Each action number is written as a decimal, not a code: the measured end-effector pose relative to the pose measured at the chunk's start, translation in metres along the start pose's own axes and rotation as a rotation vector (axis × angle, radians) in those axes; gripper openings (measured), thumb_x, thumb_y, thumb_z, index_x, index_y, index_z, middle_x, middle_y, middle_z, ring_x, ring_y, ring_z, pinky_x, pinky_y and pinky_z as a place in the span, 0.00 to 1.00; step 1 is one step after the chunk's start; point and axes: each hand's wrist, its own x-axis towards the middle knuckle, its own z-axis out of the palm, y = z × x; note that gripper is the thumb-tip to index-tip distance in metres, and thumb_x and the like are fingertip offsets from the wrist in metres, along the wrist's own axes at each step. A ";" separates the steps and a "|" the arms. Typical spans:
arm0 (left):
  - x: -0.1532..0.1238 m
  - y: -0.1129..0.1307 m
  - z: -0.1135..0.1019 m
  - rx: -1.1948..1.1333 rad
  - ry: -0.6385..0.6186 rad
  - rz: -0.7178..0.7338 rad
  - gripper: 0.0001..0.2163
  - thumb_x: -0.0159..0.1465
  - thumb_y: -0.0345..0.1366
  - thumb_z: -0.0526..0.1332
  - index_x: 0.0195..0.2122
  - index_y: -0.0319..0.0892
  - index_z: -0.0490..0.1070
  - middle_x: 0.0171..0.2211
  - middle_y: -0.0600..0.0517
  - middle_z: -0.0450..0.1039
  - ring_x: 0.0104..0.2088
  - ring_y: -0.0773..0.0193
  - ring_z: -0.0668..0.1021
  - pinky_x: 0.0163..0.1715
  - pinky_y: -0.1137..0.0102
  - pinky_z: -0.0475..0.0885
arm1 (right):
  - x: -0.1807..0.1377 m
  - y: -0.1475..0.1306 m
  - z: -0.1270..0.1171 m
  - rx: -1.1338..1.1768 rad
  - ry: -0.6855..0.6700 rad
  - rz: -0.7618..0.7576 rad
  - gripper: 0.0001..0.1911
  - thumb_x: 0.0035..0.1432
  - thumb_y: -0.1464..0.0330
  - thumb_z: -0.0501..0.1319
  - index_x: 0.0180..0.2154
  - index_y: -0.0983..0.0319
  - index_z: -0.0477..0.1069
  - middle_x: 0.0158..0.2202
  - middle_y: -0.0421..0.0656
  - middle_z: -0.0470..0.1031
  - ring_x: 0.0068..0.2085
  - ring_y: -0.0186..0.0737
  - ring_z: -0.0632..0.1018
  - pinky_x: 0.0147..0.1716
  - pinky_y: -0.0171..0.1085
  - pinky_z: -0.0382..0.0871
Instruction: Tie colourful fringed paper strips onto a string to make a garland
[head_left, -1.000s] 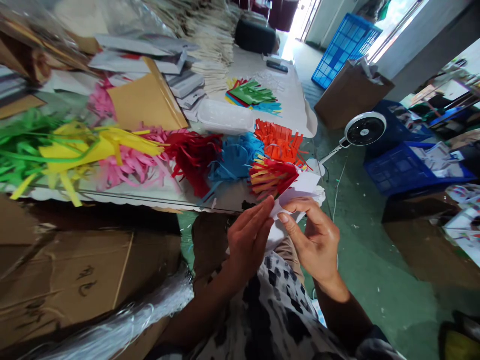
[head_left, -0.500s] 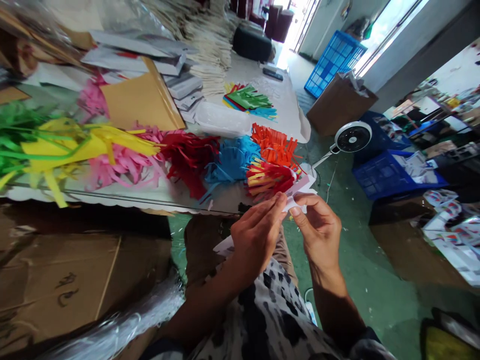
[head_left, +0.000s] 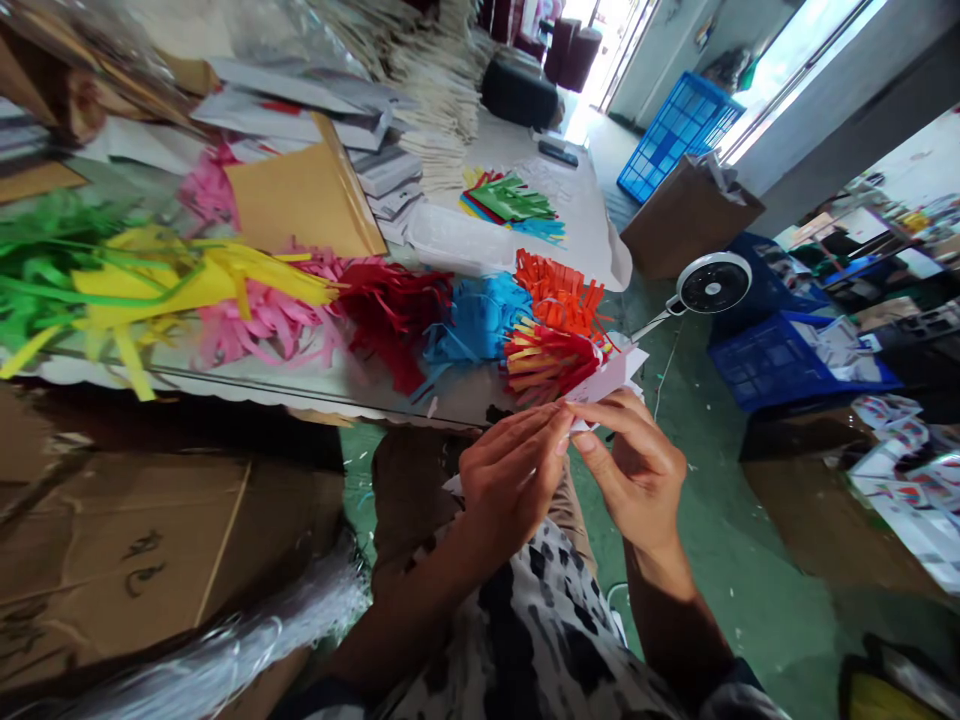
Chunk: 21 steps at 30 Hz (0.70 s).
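My left hand (head_left: pixel 510 470) is closed on a folded white paper piece (head_left: pixel 611 375), its fingers pressed together near the lap. My right hand (head_left: pixel 637 465) pinches the same paper from the other side, thumb and forefinger at its lower edge. The paper's pointed ends stick up past the fingertips. Just beyond it on the table edge lies a red and yellow fringed bundle (head_left: pixel 551 360). Orange fringe (head_left: pixel 559 290), blue fringe (head_left: pixel 480 315) and dark red fringe (head_left: pixel 394 310) lie beside that. A white scrap shows partly behind my left wrist.
On the table (head_left: pixel 247 385) are pink, yellow and green strips (head_left: pixel 202 280), a brown envelope (head_left: pixel 300 195), a clear plastic tray (head_left: pixel 461 240) and stacked papers. A small round fan (head_left: pixel 712 285) stands at the right. Cardboard (head_left: pixel 127 540) and white strands (head_left: pixel 292 630) lie at lower left.
The white paper now shows a broader flat face between the fingers. My right forefinger has stretched toward my left fingertips. The whole view has shifted slightly.
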 end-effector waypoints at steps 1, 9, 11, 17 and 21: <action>0.000 0.000 0.000 -0.004 0.015 -0.003 0.21 0.67 0.21 0.65 0.59 0.45 0.77 0.53 0.49 0.84 0.53 0.60 0.85 0.56 0.63 0.82 | 0.001 -0.001 0.000 0.006 -0.006 -0.007 0.19 0.65 0.74 0.67 0.54 0.49 0.81 0.43 0.39 0.81 0.43 0.42 0.77 0.46 0.46 0.70; -0.005 0.003 -0.005 -0.070 0.027 -0.084 0.19 0.69 0.24 0.64 0.57 0.48 0.80 0.53 0.49 0.84 0.52 0.58 0.85 0.55 0.60 0.82 | 0.004 -0.007 0.005 0.006 -0.007 0.024 0.14 0.63 0.75 0.69 0.44 0.50 0.83 0.35 0.36 0.79 0.37 0.39 0.75 0.41 0.43 0.68; -0.006 0.004 -0.007 -0.118 0.044 -0.144 0.19 0.69 0.24 0.64 0.57 0.50 0.80 0.53 0.49 0.84 0.52 0.59 0.85 0.54 0.61 0.82 | 0.005 -0.010 0.007 -0.031 -0.025 -0.011 0.15 0.64 0.75 0.68 0.45 0.49 0.82 0.36 0.36 0.80 0.39 0.40 0.77 0.43 0.44 0.70; -0.008 -0.009 -0.020 -0.204 0.215 -0.559 0.13 0.68 0.35 0.70 0.53 0.50 0.83 0.50 0.49 0.85 0.46 0.57 0.87 0.47 0.66 0.84 | 0.000 -0.011 -0.001 -0.296 0.181 -0.077 0.29 0.63 0.65 0.70 0.64 0.47 0.71 0.64 0.45 0.73 0.66 0.56 0.71 0.65 0.64 0.65; -0.012 -0.022 -0.026 -0.245 0.353 -0.651 0.13 0.66 0.40 0.72 0.52 0.50 0.84 0.50 0.50 0.85 0.46 0.56 0.87 0.48 0.65 0.83 | -0.020 0.010 -0.009 -0.388 0.357 0.075 0.39 0.61 0.64 0.72 0.70 0.48 0.64 0.69 0.48 0.67 0.69 0.57 0.68 0.65 0.63 0.65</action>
